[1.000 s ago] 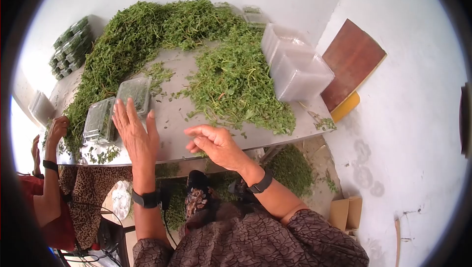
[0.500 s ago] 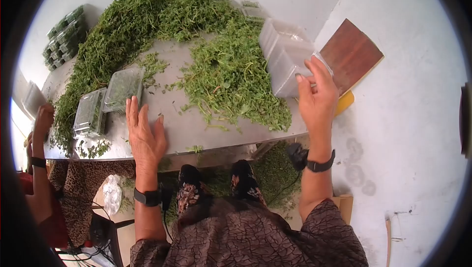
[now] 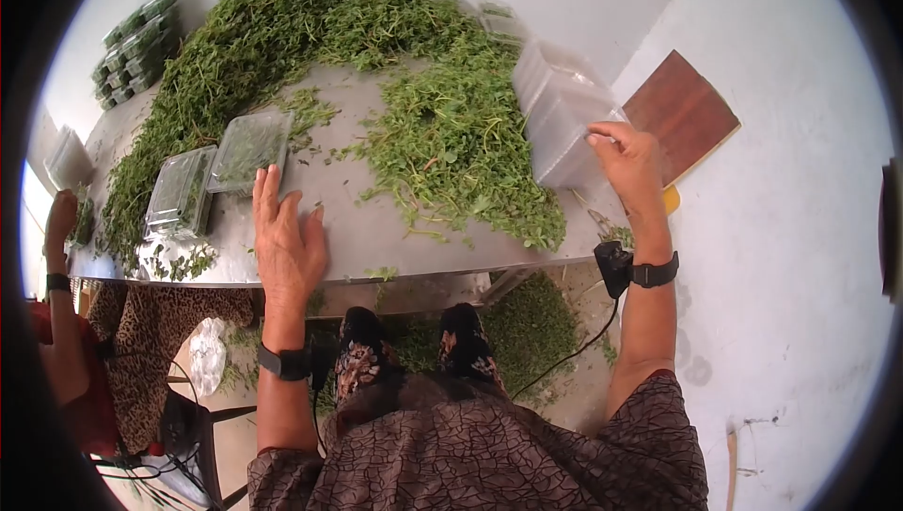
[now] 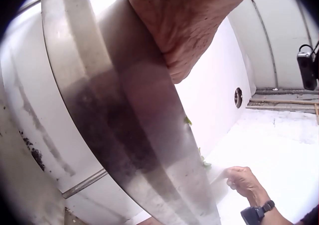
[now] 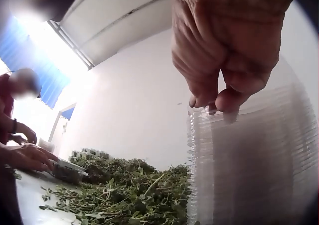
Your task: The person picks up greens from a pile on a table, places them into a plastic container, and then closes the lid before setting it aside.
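My left hand (image 3: 285, 240) lies flat with straight fingers on the steel table (image 3: 376, 238), just below a filled clear clamshell box (image 3: 249, 148). A second filled box (image 3: 179, 189) lies to its left. My right hand (image 3: 628, 158) reaches to the table's right end and pinches the top edge of a stack of empty clear containers (image 3: 564, 116). The right wrist view shows the fingertips (image 5: 219, 101) curled on the stack's rim (image 5: 239, 120). A big heap of green herbs (image 3: 320, 50) covers the table's far side.
Another person's hand (image 3: 58, 215) works at the table's left end. More filled boxes (image 3: 136, 46) are stacked at the far left. A brown board (image 3: 682, 111) leans on the white wall at right. Herbs litter the floor under the table (image 3: 541, 323).
My right hand swung from the table's front edge out to the container stack and took hold of its top edge. My left hand settled flat on the table.
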Demonstrator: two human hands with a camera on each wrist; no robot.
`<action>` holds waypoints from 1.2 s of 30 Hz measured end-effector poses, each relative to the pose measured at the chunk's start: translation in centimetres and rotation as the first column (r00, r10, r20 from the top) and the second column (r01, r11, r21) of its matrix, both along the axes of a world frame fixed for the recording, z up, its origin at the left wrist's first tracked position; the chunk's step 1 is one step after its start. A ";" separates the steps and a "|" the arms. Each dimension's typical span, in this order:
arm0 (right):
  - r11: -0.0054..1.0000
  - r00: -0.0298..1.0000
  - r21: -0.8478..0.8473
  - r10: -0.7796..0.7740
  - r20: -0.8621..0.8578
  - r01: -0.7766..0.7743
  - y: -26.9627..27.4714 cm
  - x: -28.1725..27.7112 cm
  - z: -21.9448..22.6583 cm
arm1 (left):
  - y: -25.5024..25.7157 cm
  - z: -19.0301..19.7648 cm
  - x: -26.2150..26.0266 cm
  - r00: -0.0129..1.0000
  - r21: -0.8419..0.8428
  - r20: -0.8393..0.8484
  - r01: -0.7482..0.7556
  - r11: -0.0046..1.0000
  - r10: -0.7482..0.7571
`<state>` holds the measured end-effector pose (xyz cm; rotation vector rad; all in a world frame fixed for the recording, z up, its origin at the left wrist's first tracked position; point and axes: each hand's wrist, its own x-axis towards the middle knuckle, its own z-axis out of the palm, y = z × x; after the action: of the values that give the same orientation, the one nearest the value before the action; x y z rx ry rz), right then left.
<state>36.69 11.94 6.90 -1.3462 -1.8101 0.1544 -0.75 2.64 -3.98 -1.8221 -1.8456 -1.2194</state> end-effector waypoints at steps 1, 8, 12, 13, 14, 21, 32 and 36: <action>0.999 0.998 -0.028 0.019 -0.055 -0.021 0.1 0.2 0.0 | -0.1 0.0 0.0 1.000 0.001 0.002 -0.004 1.000 0.004; 1.000 1.000 0.008 0.022 0.005 -0.022 0.5 0.4 0.1 | -0.1 0.2 0.1 1.000 0.016 0.014 0.004 1.000 -0.005; 0.993 0.998 0.120 -0.013 0.054 0.006 0.6 0.4 0.6 | 0.0 0.3 0.1 1.000 0.034 0.014 0.014 0.999 -0.014; 0.984 0.996 0.177 -0.030 0.082 0.015 0.7 0.4 0.8 | 0.0 0.2 0.1 1.000 0.037 0.015 0.009 0.999 -0.010; 0.984 0.996 0.180 -0.026 0.083 0.011 0.8 0.4 0.9 | 0.0 0.2 0.0 0.999 0.039 0.027 0.017 0.999 -0.018; 0.950 0.959 0.310 -0.049 0.281 -0.043 0.6 -0.1 3.2 | 0.1 0.0 -0.1 0.998 0.047 0.044 0.034 0.998 -0.036; 0.895 0.909 0.443 -0.220 0.354 0.044 2.7 -0.4 6.2 | 0.4 -0.1 -0.3 1.000 0.035 0.026 0.010 0.999 -0.011; 0.811 0.890 0.583 -0.293 0.349 0.039 2.5 0.0 7.1 | 0.2 0.1 -0.1 1.000 0.010 0.011 0.002 1.000 -0.002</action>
<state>36.66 14.45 14.00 -1.1428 -1.8538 -0.7847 -0.88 2.82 -3.88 -1.8155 -1.8404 -1.2396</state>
